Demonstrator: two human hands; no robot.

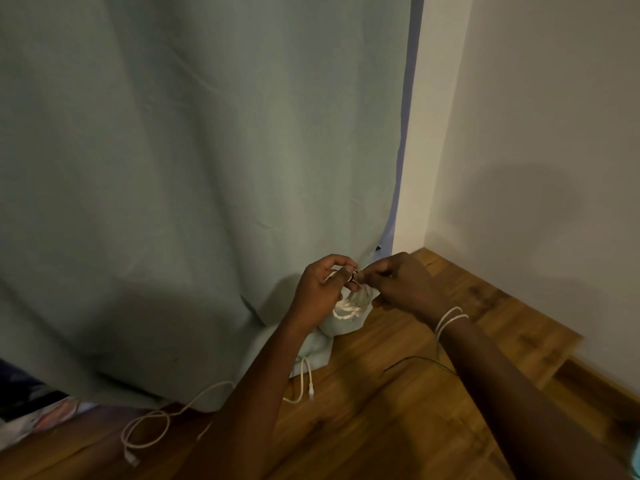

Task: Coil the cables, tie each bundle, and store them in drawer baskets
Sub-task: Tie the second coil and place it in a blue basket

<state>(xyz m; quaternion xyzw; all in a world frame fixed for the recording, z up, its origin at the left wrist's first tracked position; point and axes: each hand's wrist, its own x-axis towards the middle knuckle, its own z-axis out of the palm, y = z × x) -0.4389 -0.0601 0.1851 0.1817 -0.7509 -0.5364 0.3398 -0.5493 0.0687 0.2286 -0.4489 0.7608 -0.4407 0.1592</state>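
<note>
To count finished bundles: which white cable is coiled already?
The coil held by the left hand and right hand; the other cable lies loose on the floor.

Coil (346, 308) mostly hidden behind left hand (320, 294); tie at fingertips too small (blurred).

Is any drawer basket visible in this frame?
No: only the curtain, wooden floor, wall, loose white cables and both hands show.
</note>
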